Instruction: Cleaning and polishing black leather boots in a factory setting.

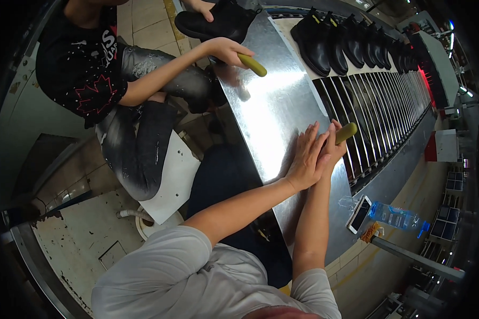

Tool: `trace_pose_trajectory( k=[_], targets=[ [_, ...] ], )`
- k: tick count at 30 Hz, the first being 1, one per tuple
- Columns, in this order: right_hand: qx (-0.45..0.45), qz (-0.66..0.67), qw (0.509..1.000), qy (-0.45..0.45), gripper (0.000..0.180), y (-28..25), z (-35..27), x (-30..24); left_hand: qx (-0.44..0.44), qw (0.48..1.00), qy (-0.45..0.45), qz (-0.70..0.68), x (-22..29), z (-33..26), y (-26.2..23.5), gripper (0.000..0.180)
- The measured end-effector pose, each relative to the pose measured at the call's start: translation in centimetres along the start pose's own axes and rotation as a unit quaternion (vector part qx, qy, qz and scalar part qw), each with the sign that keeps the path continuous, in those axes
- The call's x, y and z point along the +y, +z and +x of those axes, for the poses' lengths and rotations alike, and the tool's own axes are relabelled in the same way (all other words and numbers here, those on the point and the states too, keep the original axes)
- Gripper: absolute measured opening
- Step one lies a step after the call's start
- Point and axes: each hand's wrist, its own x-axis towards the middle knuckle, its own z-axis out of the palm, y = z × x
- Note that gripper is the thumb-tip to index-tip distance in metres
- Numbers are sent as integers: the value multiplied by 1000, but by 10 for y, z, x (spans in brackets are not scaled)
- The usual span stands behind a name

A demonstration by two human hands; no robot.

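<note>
Over the metal tabletop [274, 122] my two hands are together. My right hand [331, 150] is closed round a tool with a rounded olive-green handle [347, 133]; its working end is hidden by my hands. Fingers stretched out, my left hand [305, 159] rests against the right hand and holds nothing that I can see. Past my hands, at the far left of the table, a co-worker's hand [231, 51] grips a similar olive-green handle [253, 65]. Their other hand [202, 8] is on a black ankle boot [218, 22].
Several black boots [311, 42] stand in a row on a pale board at the far right. A metal roller conveyor [378, 111] runs beside the table. A white phone [360, 215] and a clear water bottle [394, 216] lie at the right. The co-worker sits at the left.
</note>
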Motion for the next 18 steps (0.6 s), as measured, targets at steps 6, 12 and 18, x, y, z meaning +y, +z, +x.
trace_pose_trajectory(
  k=[6,12,18],
  targets=[
    [27,108,993,37,23,31,8,23,8,1000,-17,-24,-3,8,-2,65],
    [25,134,990,34,22,20,-5,20,-17,998,-8,-65,-5,2,-8,65],
    [-21,112,993,11,24,25,-8,6,8,967,-187,-174,-7,45,-36,58]
  ],
)
